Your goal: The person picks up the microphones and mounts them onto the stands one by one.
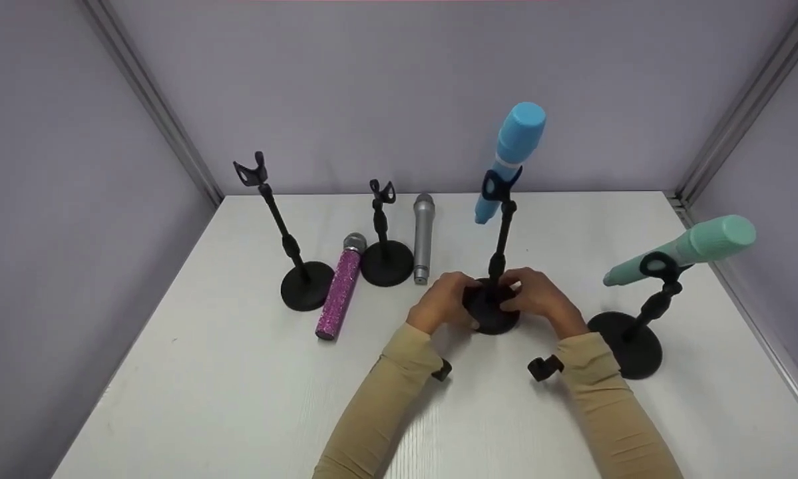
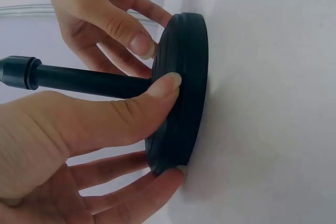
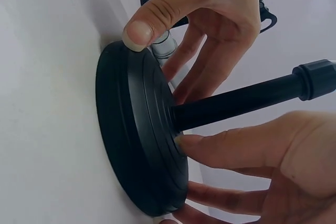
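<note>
Biggest first: the white worktop (image 1: 205,372) spreads out before me. Out on the right, the mint microphone's stand (image 1: 654,308); nearer the middle, upright on my feed, the gripped stand (image 1: 497,263); to the left, the tall bare stand (image 1: 291,247), then the short bare stand (image 1: 380,223).

Microphones next. The blue microphone (image 1: 520,133) sits aslant in the gripped stand's clip, head high; the mint microphone (image 1: 711,241) lies tipped in its own. The pink microphone (image 1: 341,293) lies between the bare stands, the silver microphone (image 1: 424,239) just beside the short one's base.

And my hands, both busy! Left hand (image 1: 446,303) and right hand (image 1: 537,293) grip the round base (image 3: 131,124) from opposite sides, fingers at its rim. I've the left thumb (image 2: 123,116) on the upper edge, the right thumb (image 3: 226,148) close in by the pole (image 2: 89,81). Whether the base sits flush or a shade lifted, I honestly can't tell from these angles.

To handle this well, I'd say: equal pressure both sides, base level, small slow nudges. That microphone looks top-heavy, so a jerk could rock it; fingertips should slip clear of the rim before weight settles.
</note>
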The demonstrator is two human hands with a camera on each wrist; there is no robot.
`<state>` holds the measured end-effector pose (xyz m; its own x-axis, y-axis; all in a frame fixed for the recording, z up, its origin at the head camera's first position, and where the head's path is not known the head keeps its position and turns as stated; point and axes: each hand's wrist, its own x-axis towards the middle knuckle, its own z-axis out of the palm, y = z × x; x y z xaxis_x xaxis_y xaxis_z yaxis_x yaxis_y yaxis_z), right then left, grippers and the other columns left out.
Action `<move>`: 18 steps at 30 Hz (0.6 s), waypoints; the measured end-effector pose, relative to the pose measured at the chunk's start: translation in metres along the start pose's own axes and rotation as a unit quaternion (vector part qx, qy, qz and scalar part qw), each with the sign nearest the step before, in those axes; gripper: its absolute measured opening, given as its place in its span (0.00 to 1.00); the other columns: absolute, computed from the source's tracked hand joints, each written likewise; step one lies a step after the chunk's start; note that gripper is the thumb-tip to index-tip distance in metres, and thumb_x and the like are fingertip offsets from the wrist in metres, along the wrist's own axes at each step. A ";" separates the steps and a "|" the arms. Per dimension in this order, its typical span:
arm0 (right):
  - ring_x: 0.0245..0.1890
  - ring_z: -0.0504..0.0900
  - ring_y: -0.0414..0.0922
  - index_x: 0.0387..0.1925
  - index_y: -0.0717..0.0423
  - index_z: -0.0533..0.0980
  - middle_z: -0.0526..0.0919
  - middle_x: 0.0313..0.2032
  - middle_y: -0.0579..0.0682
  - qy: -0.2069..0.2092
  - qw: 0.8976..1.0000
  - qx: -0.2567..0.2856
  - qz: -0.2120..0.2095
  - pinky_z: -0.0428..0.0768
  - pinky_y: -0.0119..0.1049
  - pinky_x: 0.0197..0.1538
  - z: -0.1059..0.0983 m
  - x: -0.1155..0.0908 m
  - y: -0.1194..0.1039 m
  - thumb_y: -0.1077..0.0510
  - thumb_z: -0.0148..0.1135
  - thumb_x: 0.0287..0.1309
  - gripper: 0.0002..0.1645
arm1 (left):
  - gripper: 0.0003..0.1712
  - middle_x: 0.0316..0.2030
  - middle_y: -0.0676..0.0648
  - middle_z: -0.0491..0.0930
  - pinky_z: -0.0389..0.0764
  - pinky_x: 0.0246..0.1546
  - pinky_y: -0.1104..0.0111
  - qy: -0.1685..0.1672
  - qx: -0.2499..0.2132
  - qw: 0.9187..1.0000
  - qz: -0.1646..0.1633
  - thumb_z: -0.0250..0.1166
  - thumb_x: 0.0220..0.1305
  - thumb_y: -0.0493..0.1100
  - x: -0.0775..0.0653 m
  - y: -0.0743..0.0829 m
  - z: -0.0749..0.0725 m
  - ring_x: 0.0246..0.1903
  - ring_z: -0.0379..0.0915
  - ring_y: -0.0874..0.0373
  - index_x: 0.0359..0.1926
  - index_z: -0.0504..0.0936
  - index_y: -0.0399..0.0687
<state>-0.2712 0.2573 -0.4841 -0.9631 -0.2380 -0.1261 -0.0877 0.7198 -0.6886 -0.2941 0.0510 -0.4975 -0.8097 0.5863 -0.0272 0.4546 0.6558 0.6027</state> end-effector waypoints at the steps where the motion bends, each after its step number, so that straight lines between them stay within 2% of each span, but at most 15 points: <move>1: 0.56 0.82 0.66 0.52 0.66 0.81 0.81 0.57 0.70 0.003 1.000 -0.003 0.003 0.81 0.57 0.57 0.000 0.000 0.002 0.66 0.72 0.51 0.25 | 0.27 0.46 0.49 0.89 0.81 0.58 0.64 0.000 0.000 1.000 -0.004 0.84 0.44 0.35 0.001 0.001 0.001 0.49 0.83 0.55 0.49 0.89 0.48; 7: 0.56 0.82 0.66 0.53 0.66 0.80 0.82 0.57 0.69 0.020 0.999 -0.019 0.018 0.80 0.58 0.59 -0.004 0.002 0.007 0.66 0.71 0.52 0.24 | 0.29 0.48 0.50 0.89 0.82 0.58 0.63 0.005 -0.007 1.000 -0.026 0.85 0.43 0.36 0.010 0.006 0.004 0.50 0.83 0.56 0.51 0.88 0.48; 13: 0.59 0.79 0.68 0.57 0.68 0.78 0.80 0.58 0.72 0.038 0.998 -0.018 0.042 0.79 0.59 0.61 -0.008 0.000 0.010 0.65 0.69 0.55 0.26 | 0.32 0.49 0.48 0.89 0.82 0.58 0.65 0.014 0.000 1.000 -0.022 0.86 0.43 0.37 0.020 0.011 0.007 0.51 0.83 0.55 0.53 0.88 0.46; 18: 0.62 0.76 0.70 0.59 0.71 0.76 0.78 0.60 0.75 0.050 0.997 -0.029 0.052 0.76 0.62 0.64 -0.013 -0.003 0.015 0.66 0.66 0.55 0.29 | 0.32 0.50 0.48 0.89 0.81 0.60 0.65 0.017 -0.002 0.999 -0.033 0.85 0.45 0.37 0.031 0.017 0.014 0.53 0.83 0.55 0.55 0.87 0.46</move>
<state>-0.2729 0.2774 -0.4848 -0.9881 -0.0957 -0.1203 0.0021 0.7743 -0.6328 -0.3065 0.0865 -0.4991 -0.8498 0.5256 -0.0398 0.3990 0.6907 0.6030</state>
